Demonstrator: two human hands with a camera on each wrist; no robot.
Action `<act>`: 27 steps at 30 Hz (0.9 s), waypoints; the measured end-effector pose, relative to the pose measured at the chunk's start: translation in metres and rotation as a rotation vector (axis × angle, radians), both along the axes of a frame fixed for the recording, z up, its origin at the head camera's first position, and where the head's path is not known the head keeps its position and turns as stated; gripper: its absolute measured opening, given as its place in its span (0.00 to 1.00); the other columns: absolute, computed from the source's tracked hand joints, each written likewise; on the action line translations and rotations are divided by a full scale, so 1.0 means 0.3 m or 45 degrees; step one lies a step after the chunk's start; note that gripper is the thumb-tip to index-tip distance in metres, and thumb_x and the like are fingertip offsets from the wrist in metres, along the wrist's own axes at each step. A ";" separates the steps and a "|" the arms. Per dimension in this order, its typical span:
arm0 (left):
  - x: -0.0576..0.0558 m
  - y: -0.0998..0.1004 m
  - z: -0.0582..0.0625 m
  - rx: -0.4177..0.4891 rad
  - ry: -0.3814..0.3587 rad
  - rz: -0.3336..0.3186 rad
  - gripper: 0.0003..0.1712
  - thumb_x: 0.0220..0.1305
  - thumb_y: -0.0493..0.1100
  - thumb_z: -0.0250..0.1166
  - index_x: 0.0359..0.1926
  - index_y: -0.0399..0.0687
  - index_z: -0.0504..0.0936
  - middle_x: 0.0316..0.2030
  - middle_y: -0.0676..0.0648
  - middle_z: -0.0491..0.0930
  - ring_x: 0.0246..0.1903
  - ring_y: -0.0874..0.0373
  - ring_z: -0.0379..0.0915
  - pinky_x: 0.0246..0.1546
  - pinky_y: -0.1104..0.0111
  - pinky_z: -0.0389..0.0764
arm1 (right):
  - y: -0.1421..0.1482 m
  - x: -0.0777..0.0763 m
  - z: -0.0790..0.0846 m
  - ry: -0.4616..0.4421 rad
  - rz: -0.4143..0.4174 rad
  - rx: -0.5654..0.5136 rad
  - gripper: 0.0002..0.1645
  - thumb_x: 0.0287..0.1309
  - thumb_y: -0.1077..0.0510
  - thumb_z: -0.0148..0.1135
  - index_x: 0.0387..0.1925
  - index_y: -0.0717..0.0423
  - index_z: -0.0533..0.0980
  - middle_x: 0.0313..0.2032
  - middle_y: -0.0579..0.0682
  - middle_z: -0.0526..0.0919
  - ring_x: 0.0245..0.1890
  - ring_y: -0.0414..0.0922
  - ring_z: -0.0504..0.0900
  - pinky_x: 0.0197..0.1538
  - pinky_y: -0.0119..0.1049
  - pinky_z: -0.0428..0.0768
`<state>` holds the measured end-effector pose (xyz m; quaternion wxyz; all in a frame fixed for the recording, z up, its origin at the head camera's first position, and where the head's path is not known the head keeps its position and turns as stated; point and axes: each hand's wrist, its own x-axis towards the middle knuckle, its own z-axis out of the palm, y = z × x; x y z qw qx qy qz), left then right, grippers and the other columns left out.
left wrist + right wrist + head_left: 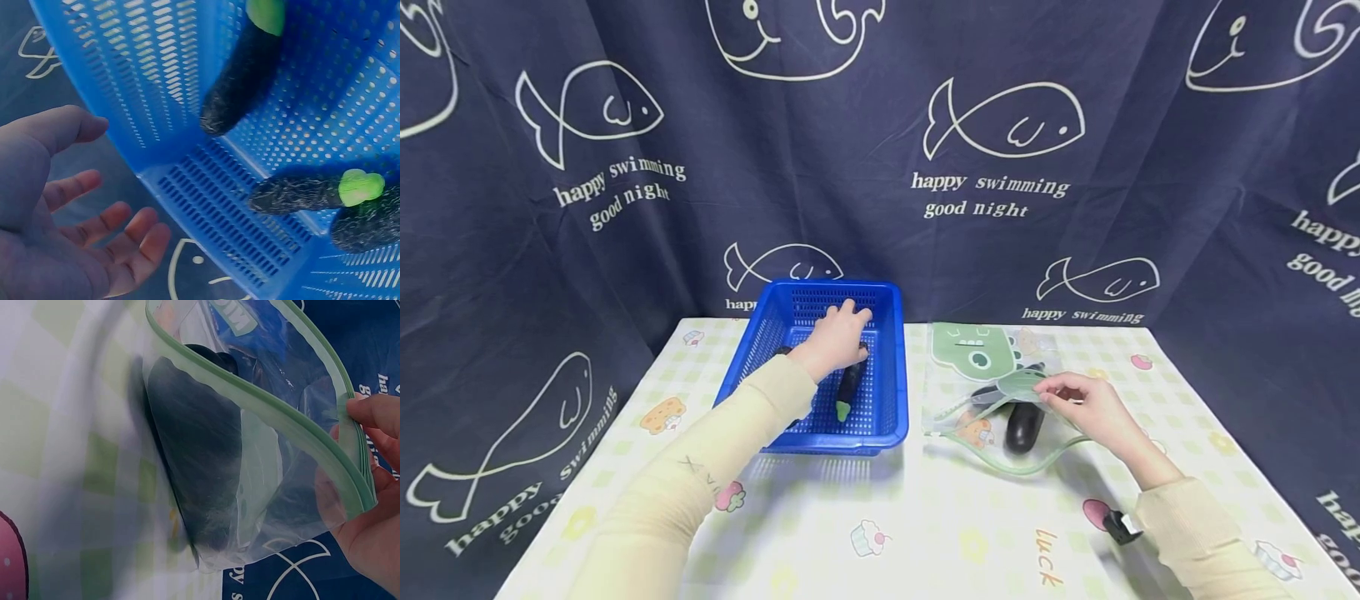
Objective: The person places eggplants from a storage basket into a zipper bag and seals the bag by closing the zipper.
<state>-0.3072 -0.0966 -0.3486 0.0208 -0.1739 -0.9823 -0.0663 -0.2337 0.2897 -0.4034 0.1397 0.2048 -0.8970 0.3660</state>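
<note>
My left hand (835,340) is over the blue plastic basket (895,367), fingers loosely spread. In the left wrist view that hand (75,231) has nothing in its grasp, beside the basket's rim. Inside lie a dark, wrinkled, cucumber-like vegetable with a bright green end (244,78), a second like it (297,192), and another dark one (369,222) partly cut off by the frame. My right hand (1093,412) pinches the green zip edge of a clear zip bag (294,422), whose mouth gapes. A smooth dark eggplant (1024,427) lies in the bag, with other dark shapes behind it.
A patterned tablecloth (820,533) covers the table under basket and bag. Near my right sleeve lies a small black object (1122,527) with a white part. A dark blue fish-print curtain (880,183) hangs behind and at both sides.
</note>
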 end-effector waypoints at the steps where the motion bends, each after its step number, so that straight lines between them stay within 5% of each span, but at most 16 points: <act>1: -0.005 -0.001 -0.004 0.006 -0.017 0.004 0.36 0.58 0.49 0.66 0.66 0.47 0.65 0.64 0.36 0.62 0.60 0.35 0.62 0.54 0.45 0.70 | 0.000 0.000 0.000 0.000 0.002 0.000 0.06 0.55 0.63 0.65 0.36 0.54 0.82 0.34 0.52 0.85 0.28 0.29 0.77 0.31 0.23 0.74; 18: -0.091 -0.010 -0.114 -0.067 -0.182 0.077 0.40 0.58 0.49 0.66 0.69 0.47 0.61 0.66 0.35 0.59 0.62 0.34 0.59 0.58 0.45 0.67 | 0.000 0.003 -0.003 -0.002 0.011 -0.023 0.07 0.54 0.64 0.65 0.37 0.56 0.82 0.35 0.52 0.85 0.28 0.29 0.78 0.31 0.23 0.75; 27: -0.106 0.008 -0.149 -0.116 -0.256 0.115 0.41 0.56 0.51 0.67 0.67 0.46 0.63 0.65 0.35 0.62 0.60 0.35 0.63 0.56 0.44 0.68 | 0.002 0.004 -0.002 -0.013 0.007 -0.033 0.07 0.54 0.64 0.65 0.37 0.55 0.82 0.35 0.52 0.85 0.28 0.30 0.78 0.30 0.24 0.75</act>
